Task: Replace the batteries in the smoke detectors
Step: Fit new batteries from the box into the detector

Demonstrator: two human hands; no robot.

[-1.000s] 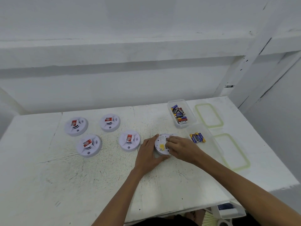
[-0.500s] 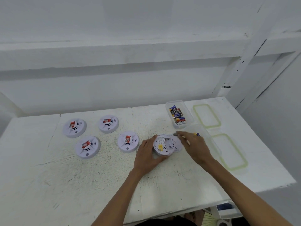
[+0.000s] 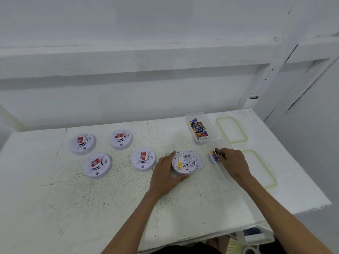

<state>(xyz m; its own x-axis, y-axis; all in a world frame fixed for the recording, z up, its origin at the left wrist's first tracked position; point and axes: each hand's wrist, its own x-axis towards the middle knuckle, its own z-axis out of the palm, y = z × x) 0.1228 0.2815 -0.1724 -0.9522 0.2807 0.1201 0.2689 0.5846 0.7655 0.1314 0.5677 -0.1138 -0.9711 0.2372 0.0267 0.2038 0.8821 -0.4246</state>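
Near the middle of the white table (image 3: 110, 198), an upturned detector (image 3: 184, 162) lies with its battery bay showing. The left hand (image 3: 165, 173) grips its left rim, thumb on the near edge and fingers curled round the far edge. Its loose back cover (image 3: 199, 163) lies touching it on the right. Right of that, the right hand (image 3: 233, 163) reaches into the near clear box (image 3: 219, 169), fingertips on a few batteries (image 3: 214, 155); I cannot tell whether they pinch one. Just beyond it stands a far clear box (image 3: 211, 125) of mixed batteries (image 3: 199, 130). Two green-rimmed lids (image 3: 231, 130) (image 3: 260, 167) lie flat further right. To the left, four more detectors (image 3: 82, 143) (image 3: 121, 139) (image 3: 97, 165) (image 3: 143, 159) sit face up, each with a red label.
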